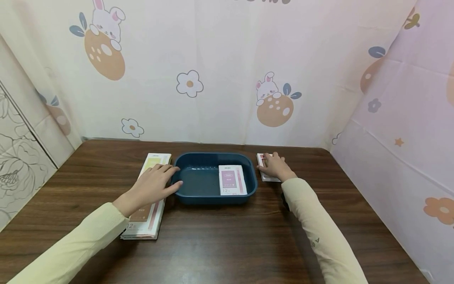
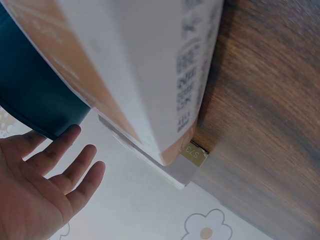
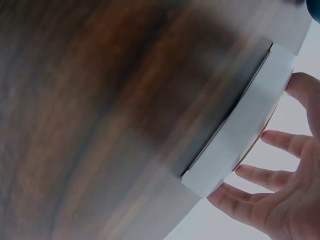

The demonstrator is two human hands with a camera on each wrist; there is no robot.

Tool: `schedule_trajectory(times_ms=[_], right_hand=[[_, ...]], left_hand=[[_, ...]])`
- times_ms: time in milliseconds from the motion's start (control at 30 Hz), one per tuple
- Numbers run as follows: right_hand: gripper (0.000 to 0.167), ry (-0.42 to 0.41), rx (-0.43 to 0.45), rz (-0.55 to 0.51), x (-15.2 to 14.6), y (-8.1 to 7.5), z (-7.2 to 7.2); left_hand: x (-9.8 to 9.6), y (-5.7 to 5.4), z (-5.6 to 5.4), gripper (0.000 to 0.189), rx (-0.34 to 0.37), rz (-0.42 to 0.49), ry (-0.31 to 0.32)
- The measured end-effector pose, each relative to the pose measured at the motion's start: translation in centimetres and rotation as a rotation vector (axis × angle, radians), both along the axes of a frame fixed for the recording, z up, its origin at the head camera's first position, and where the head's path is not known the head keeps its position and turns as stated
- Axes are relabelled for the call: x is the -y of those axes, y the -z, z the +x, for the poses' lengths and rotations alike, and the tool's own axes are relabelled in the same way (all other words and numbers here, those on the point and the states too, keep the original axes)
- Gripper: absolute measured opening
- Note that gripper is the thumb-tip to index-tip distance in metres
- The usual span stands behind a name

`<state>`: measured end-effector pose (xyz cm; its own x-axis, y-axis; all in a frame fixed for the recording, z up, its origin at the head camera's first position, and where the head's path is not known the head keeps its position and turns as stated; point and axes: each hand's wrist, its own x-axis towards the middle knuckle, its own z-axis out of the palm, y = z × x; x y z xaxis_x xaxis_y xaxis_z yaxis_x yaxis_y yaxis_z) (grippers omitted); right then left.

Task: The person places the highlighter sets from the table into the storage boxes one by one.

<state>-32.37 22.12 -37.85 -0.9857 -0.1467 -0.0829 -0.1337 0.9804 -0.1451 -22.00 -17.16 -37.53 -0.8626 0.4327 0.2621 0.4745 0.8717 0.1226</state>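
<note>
Looked forward and down from the head; peered in close, tilted, from each wrist, sharing the wooden tabletop (image 1: 227,244)!

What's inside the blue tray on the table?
In the blue tray, a purple-fronted white box sits on the right, while the tray's left part looks bare. Anything under that box is covered, so I cannot tell what it rests on.

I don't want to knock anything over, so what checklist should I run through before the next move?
1. Blue bin upright on the table: ok.
2. Space left in the bin beside the purple-labelled box: ok.
3. Right hand at the white box outside the bin: ok.
4. Firm grip on that box: cannot tell.
5. Left hand well away from the bin: not ok, it's by the left rim.
</note>
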Motion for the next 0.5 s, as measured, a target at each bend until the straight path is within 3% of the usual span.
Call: schedule_trajectory(times_ms=[500], right_hand=[[0.063,0.037,-0.009,-0.023,0.17,0.22,-0.19]], left_hand=[[0.03,0.11,-0.05,0.056,-0.003,-0.003,0.0]])
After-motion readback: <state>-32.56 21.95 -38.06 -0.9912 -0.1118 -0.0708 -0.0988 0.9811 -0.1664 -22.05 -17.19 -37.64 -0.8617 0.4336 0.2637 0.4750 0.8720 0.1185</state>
